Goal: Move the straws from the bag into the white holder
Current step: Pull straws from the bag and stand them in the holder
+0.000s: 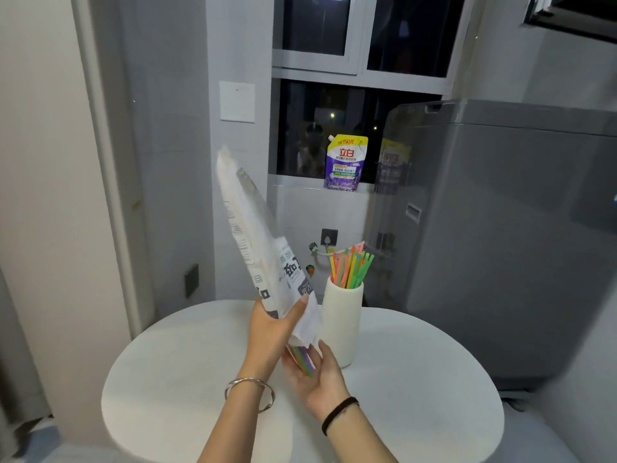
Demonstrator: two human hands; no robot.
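My left hand [272, 329] grips a long white printed bag [253, 235], tipped upside down with its mouth pointing down over the table. Several coloured straws [302, 357] stick out of the bag's mouth into the palm of my right hand [314, 379], which lies under them palm up with relaxed fingers. Just right of the bag stands the white holder [344, 322], upright, with several pink, orange and green straws [352, 265] standing in it.
A round white table [187, 372] carries the holder. A grey washing machine [500, 228] stands close on the right. On the window sill behind sits a purple detergent pouch [345, 163]. Walls close in on the left.
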